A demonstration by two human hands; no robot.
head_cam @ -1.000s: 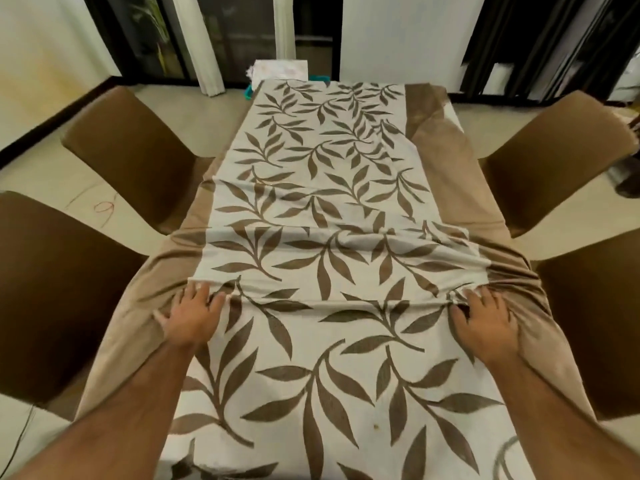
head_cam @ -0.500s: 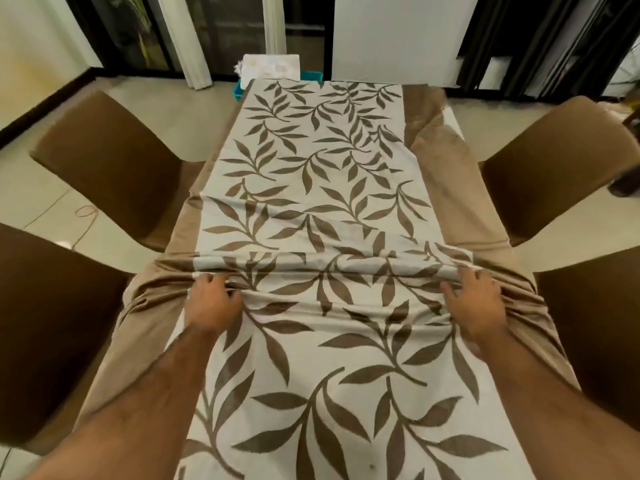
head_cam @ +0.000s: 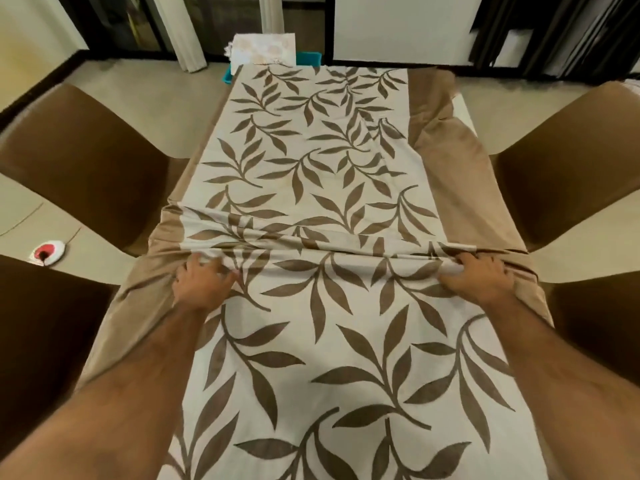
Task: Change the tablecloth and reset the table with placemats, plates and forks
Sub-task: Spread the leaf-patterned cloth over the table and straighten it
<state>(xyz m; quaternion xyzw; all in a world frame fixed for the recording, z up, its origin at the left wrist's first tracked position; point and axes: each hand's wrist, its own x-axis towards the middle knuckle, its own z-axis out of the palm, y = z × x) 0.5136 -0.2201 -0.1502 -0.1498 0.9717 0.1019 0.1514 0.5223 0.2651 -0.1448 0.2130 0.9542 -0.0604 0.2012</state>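
A teal container (head_cam: 308, 58) stands past the table's far edge, its contents hidden behind a folded patterned cloth (head_cam: 265, 48). The leaf-print tablecloth (head_cam: 311, 161) covers the table, bunched in a ridge across its middle. The left hand (head_cam: 202, 284) and right hand (head_cam: 479, 280) each grip that ridge, fingers curled into the fabric near opposite side edges.

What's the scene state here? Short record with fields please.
surface: table under a leaf-print tablecloth with tan borders
cloth state: bunched into a ridge of folds across the middle, flat nearer the camera
left hand: fingers curled into the folds, gripping
right hand: gripping the same ridge near the right border
far right corner: cloth pulled back, pale table showing
seating: four brown chairs, two each side
place settings: none visible
floor: small white and red object, left
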